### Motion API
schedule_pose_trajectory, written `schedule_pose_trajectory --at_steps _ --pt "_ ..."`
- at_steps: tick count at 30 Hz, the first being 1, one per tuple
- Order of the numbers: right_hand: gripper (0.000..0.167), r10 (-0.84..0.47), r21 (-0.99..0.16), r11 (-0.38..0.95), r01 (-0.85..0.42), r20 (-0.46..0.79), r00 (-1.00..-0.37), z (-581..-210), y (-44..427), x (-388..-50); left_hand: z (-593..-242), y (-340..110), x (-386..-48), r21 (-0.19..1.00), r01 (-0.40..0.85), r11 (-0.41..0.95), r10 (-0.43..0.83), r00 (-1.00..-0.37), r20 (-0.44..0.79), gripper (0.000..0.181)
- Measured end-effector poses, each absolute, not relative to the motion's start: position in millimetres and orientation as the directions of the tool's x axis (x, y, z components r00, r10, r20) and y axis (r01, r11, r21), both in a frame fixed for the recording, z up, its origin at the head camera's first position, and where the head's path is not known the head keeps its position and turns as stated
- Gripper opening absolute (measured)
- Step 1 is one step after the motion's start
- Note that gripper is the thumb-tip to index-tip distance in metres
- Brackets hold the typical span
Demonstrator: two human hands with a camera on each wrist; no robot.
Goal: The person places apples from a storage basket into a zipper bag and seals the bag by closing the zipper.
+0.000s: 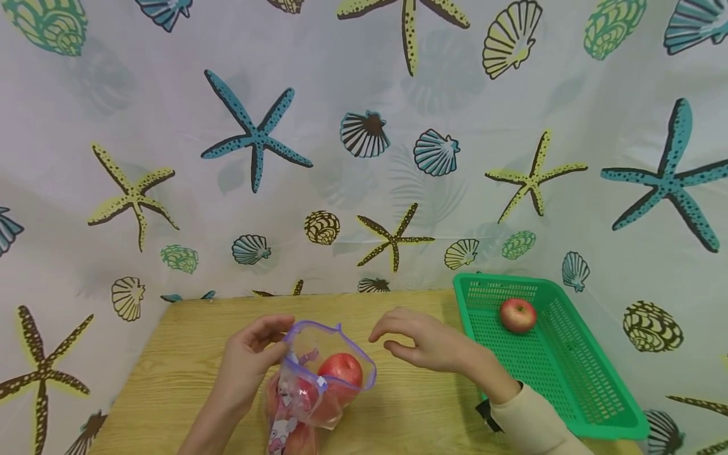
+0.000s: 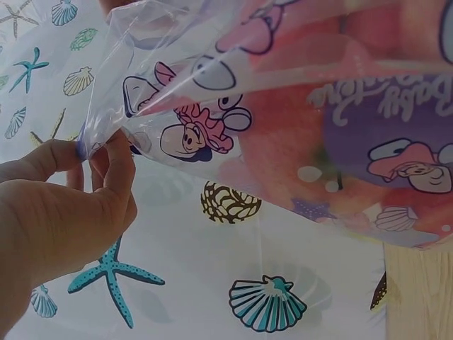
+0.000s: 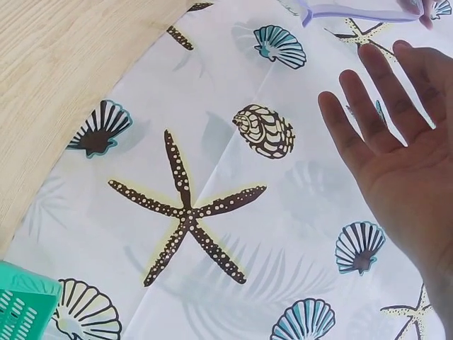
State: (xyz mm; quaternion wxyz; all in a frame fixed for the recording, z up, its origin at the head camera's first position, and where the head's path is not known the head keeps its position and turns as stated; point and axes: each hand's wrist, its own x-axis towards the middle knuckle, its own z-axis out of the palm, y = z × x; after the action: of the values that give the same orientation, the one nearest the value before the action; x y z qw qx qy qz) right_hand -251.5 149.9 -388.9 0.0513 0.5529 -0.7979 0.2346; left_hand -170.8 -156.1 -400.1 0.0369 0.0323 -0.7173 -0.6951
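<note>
A clear printed bag (image 1: 327,411) with a purple rim stands on the table, its mouth spread, with several red apples (image 1: 341,370) inside. My left hand (image 1: 250,354) pinches the rim at the bag's left side; in the left wrist view the thumb and fingers (image 2: 117,166) grip the purple edge of the bag (image 2: 191,127). To the right of the bag mouth my right hand (image 1: 423,341) hovers with relaxed fingers, holding nothing. The right wrist view has that hand (image 3: 403,134) with its fingers apart, near the purple rim (image 3: 354,13).
A green basket (image 1: 611,379) stands on the right of the wooden table (image 1: 176,354), with one red apple (image 1: 517,315) in its far part. Behind the table hangs a white curtain (image 1: 330,189) printed with starfish and shells. The right forearm passes by the basket's left edge.
</note>
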Motion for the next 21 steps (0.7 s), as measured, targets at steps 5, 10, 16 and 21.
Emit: schedule_pose_trajectory --at_steps 5,10,16,21 --pt "0.023 -0.849 -0.326 0.321 -0.889 0.318 -0.422 -389 160 -256 -401 -155 -172 1.000 0.000 0.025 -0.094 -0.996 0.003 0.036" --pt "0.025 -0.837 -0.332 0.367 -0.869 0.290 -0.464 -390 173 -261 -401 -154 -172 0.999 -0.006 0.034 -0.093 -0.996 -0.003 0.036" --pt "0.025 -0.801 -0.305 0.471 -0.828 0.245 -0.546 -393 188 -268 -401 -153 -171 0.999 0.004 0.035 -0.091 -0.996 0.008 0.035" --pt "0.024 -0.762 -0.269 0.561 -0.783 0.203 -0.615 -396 200 -273 -403 -151 -171 0.999 0.023 0.025 -0.078 -0.997 0.024 0.035"
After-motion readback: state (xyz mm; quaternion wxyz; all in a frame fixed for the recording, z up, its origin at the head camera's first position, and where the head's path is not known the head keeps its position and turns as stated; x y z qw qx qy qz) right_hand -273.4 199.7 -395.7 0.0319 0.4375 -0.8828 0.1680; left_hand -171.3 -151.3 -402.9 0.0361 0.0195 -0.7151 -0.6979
